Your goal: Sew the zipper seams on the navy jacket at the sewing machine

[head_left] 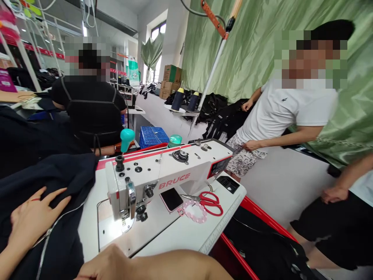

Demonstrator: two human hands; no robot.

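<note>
My left hand (pixel 39 217) lies with its fingers spread on a dark navy garment (pixel 72 171) left of the sewing machine (pixel 175 175). A long pale zipper (pixel 45 249) runs down the cloth beside this hand. My right hand (pixel 101 264) is at the bottom edge, in front of the machine bed, with its knuckles bent and fingers closed. The frame's edge hides its fingertips and whatever they hold. The lit needle area (pixel 124 223) has no cloth under it. On the machine table lie a phone (pixel 171 199), red-handled scissors (pixel 210 202) and a pink beaded bracelet (pixel 195 212).
Dark cloth (pixel 262 237) fills a red-edged trough at the right. Two people (pixel 285 112) (pixel 335 210) stand by the wall; another sits ahead, back turned (pixel 93 105). Thread cones (pixel 177 100), a blue crate (pixel 153 136) and a pole (pixel 214 66) stand behind the machine.
</note>
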